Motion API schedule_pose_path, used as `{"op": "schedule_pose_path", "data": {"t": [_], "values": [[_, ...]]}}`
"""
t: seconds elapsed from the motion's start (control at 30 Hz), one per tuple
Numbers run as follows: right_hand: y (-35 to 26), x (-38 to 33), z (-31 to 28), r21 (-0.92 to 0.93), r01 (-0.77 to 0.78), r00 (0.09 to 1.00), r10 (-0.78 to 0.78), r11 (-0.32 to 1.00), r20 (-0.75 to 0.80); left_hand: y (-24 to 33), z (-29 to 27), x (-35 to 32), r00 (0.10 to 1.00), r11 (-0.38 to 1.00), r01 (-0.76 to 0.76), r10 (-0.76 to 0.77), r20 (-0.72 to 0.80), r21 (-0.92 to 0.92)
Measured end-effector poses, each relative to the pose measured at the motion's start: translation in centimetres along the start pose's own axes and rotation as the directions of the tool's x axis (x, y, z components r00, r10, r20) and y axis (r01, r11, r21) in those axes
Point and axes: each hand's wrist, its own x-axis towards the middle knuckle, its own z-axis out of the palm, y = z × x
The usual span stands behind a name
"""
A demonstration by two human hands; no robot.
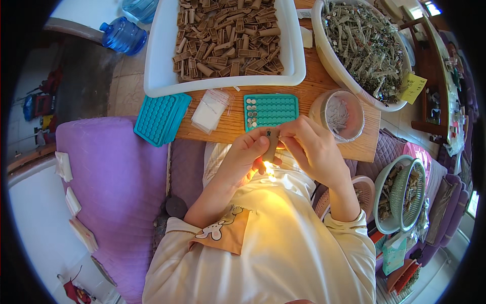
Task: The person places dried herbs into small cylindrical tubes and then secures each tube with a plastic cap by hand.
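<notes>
My left hand (249, 151) is closed round a small brown plastic casing (271, 146), held upright in front of my chest. Dark parts show at the casing's upper end. A bright yellow-white light (270, 169) glows at its lower end and spills over my pale shirt. My right hand (315, 148) has its fingertips pinched at the casing's upper right side; what they grip is too small to make out. Just beyond my hands lies a teal pocketed tray (281, 109), with several silvery button cells (251, 114) in its left columns.
A white bin (225, 83) of brown casings stands at the table's far side. A round tub (317, 112) of small white pieces and a basin (324, 50) of tangled clear-wrapped parts are at right. Stacked teal trays (159, 119) and a plastic bag (209, 112) lie left.
</notes>
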Motion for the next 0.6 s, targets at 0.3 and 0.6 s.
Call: {"op": "schedule_pose_path", "data": {"t": [0.3,0.6], "values": [[2.5,1.0,0.5,0.072,-0.166,0.982,0.158,0.983,0.102,-0.6,-0.9,1.1,0.993,0.988,0.094,-0.102,-0.054,-0.12],[3.4,0.8,1.8,0.237,-0.253,0.967,0.239,0.938,0.086,-0.4,-0.8,1.3,0.995,0.951,0.054,-0.076,-0.061,-0.305]]}}
